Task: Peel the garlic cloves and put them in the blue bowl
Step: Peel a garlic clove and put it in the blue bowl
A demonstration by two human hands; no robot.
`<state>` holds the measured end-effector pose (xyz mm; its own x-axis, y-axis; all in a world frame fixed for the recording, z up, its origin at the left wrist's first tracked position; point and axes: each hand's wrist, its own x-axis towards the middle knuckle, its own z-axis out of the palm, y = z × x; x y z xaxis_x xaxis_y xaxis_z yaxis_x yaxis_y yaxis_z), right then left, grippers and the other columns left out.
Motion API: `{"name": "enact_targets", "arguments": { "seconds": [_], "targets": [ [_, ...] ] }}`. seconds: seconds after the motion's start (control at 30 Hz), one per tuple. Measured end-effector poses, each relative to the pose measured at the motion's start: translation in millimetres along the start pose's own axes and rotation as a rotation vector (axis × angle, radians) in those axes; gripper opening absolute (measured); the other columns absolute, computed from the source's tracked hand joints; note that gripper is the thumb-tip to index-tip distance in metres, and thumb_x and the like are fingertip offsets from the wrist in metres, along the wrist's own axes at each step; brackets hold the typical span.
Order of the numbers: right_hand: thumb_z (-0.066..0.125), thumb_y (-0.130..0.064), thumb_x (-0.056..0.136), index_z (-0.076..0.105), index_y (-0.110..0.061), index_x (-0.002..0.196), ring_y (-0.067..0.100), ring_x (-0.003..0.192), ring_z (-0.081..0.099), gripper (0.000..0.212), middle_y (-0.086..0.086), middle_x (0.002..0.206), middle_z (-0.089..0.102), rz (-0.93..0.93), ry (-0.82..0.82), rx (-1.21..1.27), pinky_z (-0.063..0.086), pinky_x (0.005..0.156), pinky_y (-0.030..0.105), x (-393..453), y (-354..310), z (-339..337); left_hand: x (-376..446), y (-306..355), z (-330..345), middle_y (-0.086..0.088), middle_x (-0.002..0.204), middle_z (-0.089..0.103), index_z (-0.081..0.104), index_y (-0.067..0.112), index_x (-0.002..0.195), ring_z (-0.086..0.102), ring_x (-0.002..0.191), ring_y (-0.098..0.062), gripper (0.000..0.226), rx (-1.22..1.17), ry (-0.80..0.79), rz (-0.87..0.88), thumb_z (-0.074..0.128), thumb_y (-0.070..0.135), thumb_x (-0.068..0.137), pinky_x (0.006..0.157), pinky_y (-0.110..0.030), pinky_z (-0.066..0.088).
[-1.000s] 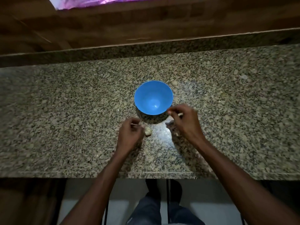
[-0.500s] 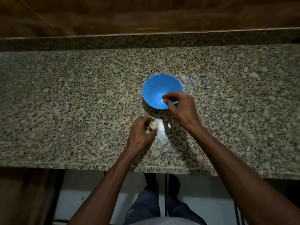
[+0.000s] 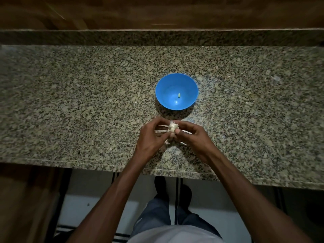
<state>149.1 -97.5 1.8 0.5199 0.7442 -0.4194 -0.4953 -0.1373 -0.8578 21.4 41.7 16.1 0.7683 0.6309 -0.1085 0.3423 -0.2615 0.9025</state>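
A blue bowl (image 3: pixel 188 85) stands on the speckled granite counter, with one small pale garlic clove (image 3: pixel 179 95) lying inside it. Just in front of the bowl, both hands meet over the counter around a whitish garlic bulb (image 3: pixel 172 127). My left hand (image 3: pixel 150 139) holds the bulb from the left with curled fingers. From the right, my right hand (image 3: pixel 193 137) pinches the same bulb with thumb and fingertips. The lower part of the bulb is hidden by the fingers.
The granite counter (image 3: pixel 70 102) runs the full width, with a raised granite ledge (image 3: pixel 157 37) and wood panelling behind. A few pale skin flakes (image 3: pixel 276 78) lie at the right. Its front edge (image 3: pixel 87 163) is close below the hands.
My right hand has come back from over the bowl, where a clove now lies, and joined my left hand on the garlic bulb. The left hand has lifted the bulb slightly.
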Motion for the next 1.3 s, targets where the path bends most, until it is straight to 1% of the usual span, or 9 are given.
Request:
{"name": "enact_targets", "arguments": {
  "seconds": [0.1,0.23,0.47,0.57,0.7,0.83,1.07,1.2,1.3],
  "targets": [
    [0.076,-0.005,0.093,0.073,-0.006,0.126,0.027,0.103,0.076,0.033,0.012,0.118,0.078,-0.002,0.027,-0.003,0.061,0.089,0.035,1.7,3.0,-1.8,-6.2,-2.0,7.0,0.008,0.095,0.078,0.079,0.014,0.100,0.074,0.086,-0.002,0.011,0.047,0.102,-0.008,0.081,0.019,0.091,0.073,-0.020,0.061],
    [0.081,-0.008,0.090,0.075,-0.008,0.122,0.028,0.105,0.077,0.033,0.009,0.111,0.080,-0.036,0.056,-0.080,0.062,0.095,0.043,3.2,3.4,-1.4,-10.1,-0.8,13.9,0.006,0.089,0.079,0.082,0.012,0.102,0.073,0.080,0.003,0.018,0.079,0.130,-0.009,0.080,0.026,0.092,0.070,-0.013,0.058],
    [0.081,-0.002,0.089,0.074,-0.001,0.123,0.023,0.105,0.077,0.034,0.011,0.110,0.079,-0.093,0.087,-0.176,0.064,0.088,0.033,5.5,11.7,2.5,-14.4,-7.5,21.5,0.004,0.087,0.079,0.081,0.011,0.099,0.075,0.078,0.000,0.025,0.079,0.162,-0.083,0.082,0.034,0.090,0.073,-0.027,0.065],
    [0.082,-0.005,0.089,0.076,-0.004,0.122,0.022,0.106,0.077,0.033,0.009,0.110,0.080,-0.077,0.088,-0.211,0.064,0.091,0.039,7.6,16.9,0.7,-14.1,-12.8,20.8,0.003,0.088,0.080,0.081,0.010,0.099,0.076,0.079,-0.003,0.025,0.085,0.138,-0.111,0.083,0.032,0.089,0.073,-0.031,0.066],
    [0.084,-0.012,0.088,0.079,-0.013,0.119,0.019,0.108,0.076,0.031,0.003,0.111,0.080,-0.092,0.133,-0.283,0.062,0.096,0.049,11.3,25.1,3.0,-11.6,-12.9,23.6,0.001,0.088,0.080,0.082,0.010,0.098,0.075,0.076,0.000,0.031,0.149,0.157,-0.127,0.083,0.039,0.088,0.068,-0.023,0.064],
    [0.082,-0.009,0.090,0.080,-0.014,0.118,0.015,0.106,0.076,0.029,0.001,0.110,0.080,-0.095,0.187,-0.269,0.062,0.095,0.045,9.8,33.5,8.3,-11.5,-14.0,29.9,0.001,0.090,0.080,0.082,0.011,0.100,0.069,0.073,0.007,0.029,0.179,0.177,-0.196,0.080,0.038,0.089,0.063,-0.009,0.056],
    [0.080,-0.003,0.090,0.075,-0.006,0.124,0.020,0.100,0.078,0.034,0.009,0.108,0.080,-0.047,0.238,-0.177,0.064,0.090,0.043,4.5,47.3,19.7,-15.8,-19.7,34.5,0.012,0.076,0.073,0.080,0.014,0.093,0.066,0.067,0.013,0.018,0.108,0.218,-0.301,0.076,0.031,0.090,0.057,-0.004,0.047],
    [0.078,0.001,0.091,0.073,-0.001,0.125,0.031,0.101,0.078,0.035,0.018,0.107,0.079,0.021,0.233,-0.046,0.063,0.093,0.049,9.9,46.0,26.3,-13.8,-30.3,30.8,0.005,0.080,0.076,0.076,0.013,0.091,0.072,0.074,-0.002,0.012,-0.007,0.234,-0.377,0.075,0.025,0.091,0.068,-0.022,0.060],
    [0.074,0.004,0.093,0.070,0.002,0.127,0.033,0.097,0.077,0.034,0.023,0.108,0.077,0.069,0.215,0.026,0.062,0.094,0.051,15.3,41.2,32.0,-16.7,-36.1,26.6,-0.008,0.086,0.078,0.075,0.006,0.098,0.075,0.079,-0.017,0.010,-0.281,0.251,-0.452,0.072,0.016,0.095,0.066,-0.026,0.060]
  ]
}}
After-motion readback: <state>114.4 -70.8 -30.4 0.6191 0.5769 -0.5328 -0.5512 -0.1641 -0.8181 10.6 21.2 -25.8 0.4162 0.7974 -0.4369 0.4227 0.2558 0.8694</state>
